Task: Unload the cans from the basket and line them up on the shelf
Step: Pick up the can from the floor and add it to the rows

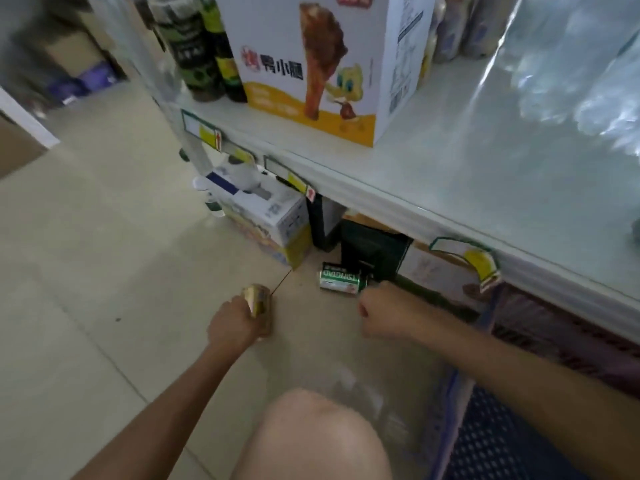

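Observation:
My left hand (232, 325) is closed around a gold can (258, 301), held low over the tiled floor. A green can (340, 280) lies on its side on the floor in front of the bottom shelf. My right hand (382, 315) is curled into a fist just right of and below that can, close to its end; I see nothing in it. The blue basket (450, 396) stands at the lower right beside my right arm, and its inside is mostly out of view. The white shelf (450, 174) runs across the upper right.
On the shelf stand a white and yellow snack box (329, 64), dark bottles (201, 46) and plastic-wrapped packs (571, 64). Under it are a white carton (270, 213) and a dark green box (375, 251). My knee (311, 434) is at the bottom centre.

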